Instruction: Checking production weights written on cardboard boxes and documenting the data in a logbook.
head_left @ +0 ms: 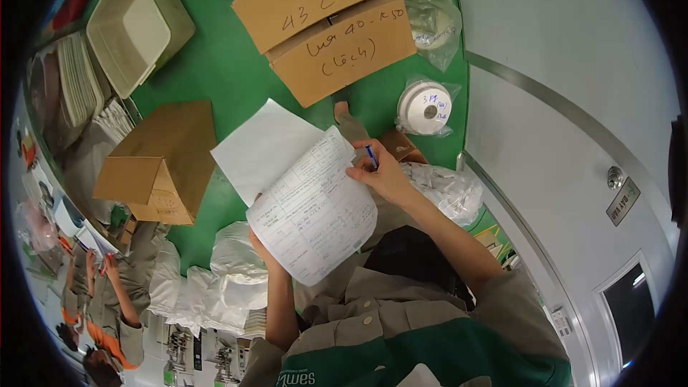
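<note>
A stack of printed paper sheets (315, 211) with tables and handwriting is held up in front of my body. My left hand (264, 249) grips its left edge from beneath, most of the fingers hidden behind the paper. At the upper right edge, my right hand (383, 175) has a blue pen (371, 157) tucked in its fingers while thumb and fingertips pinch the sheets. Behind the written page, a blank white sheet (261, 147) sticks out to the upper left.
A cardboard box (340, 54) with handwritten flaps lies ahead, an open carton (168, 161) to the left. Beyond it stands a beige bin (154, 29). A wrapped white spool (412, 107) sits near the grey door (566, 143). Another person (118, 301) works at lower left.
</note>
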Motion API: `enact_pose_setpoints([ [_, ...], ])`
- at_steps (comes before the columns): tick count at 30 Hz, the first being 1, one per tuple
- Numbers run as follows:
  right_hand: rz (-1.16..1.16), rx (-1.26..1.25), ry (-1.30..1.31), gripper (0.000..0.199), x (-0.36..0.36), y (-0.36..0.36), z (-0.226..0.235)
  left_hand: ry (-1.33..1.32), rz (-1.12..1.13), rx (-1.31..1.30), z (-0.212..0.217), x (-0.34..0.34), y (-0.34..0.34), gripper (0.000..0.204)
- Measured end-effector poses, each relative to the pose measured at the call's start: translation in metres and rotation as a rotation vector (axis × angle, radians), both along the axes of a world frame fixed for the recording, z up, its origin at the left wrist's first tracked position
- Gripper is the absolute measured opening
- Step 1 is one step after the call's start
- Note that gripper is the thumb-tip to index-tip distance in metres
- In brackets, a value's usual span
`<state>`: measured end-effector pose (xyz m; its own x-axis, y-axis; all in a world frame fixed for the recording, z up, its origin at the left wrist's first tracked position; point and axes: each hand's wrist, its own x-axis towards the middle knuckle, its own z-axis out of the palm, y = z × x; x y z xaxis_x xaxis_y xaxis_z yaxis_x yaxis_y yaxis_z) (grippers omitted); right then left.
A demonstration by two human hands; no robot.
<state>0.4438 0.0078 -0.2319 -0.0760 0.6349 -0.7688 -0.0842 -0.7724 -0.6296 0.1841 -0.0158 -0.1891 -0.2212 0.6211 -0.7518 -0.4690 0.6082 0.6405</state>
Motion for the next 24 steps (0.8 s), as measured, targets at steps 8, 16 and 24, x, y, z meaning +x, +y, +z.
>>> enact_pose_setpoints([
  [8, 0.054, 0.181, -0.071, 0.057, 0.015, 0.002, 0.001, 0.528, -0.325, 0.198, -0.004, 0.012, 0.008, 0.087],
  [16, 0.418, 0.521, -0.379, 0.045, 0.027, 0.02, 0.012, 0.331, -0.306, 0.129, -0.009, 0.001, 0.003, 0.068],
  [24, 0.609, 0.342, -0.471, 0.057, 0.014, 0.027, -0.001, 0.22, -0.257, 0.131, -0.016, -0.002, 0.0, 0.021],
])
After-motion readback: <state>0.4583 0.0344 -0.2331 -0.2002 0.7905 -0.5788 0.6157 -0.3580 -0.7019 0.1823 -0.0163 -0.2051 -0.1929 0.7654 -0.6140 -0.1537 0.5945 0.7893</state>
